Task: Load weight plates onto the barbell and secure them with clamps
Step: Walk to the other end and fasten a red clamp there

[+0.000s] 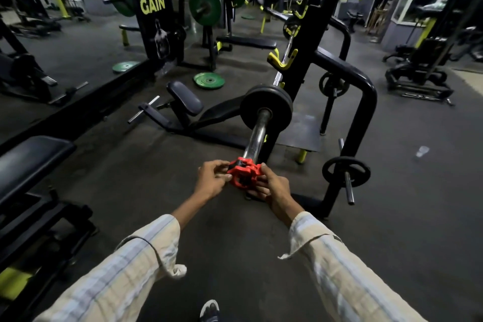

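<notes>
Clamping step: both hands, left hand (211,182) and right hand (274,191), fingers clamped on the red clamp (241,174) at the barbell sleeve (257,136) tip; next, slide it forward to the black plate (266,110) beyond the fingers.

Pale striped long sleeves (125,264) with unbuttoned cuffs, dark shoe (210,310).

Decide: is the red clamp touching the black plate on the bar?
Apart. The head view shows the red clamp at the bar's near end, with bare bar between it and the black plate.
</notes>
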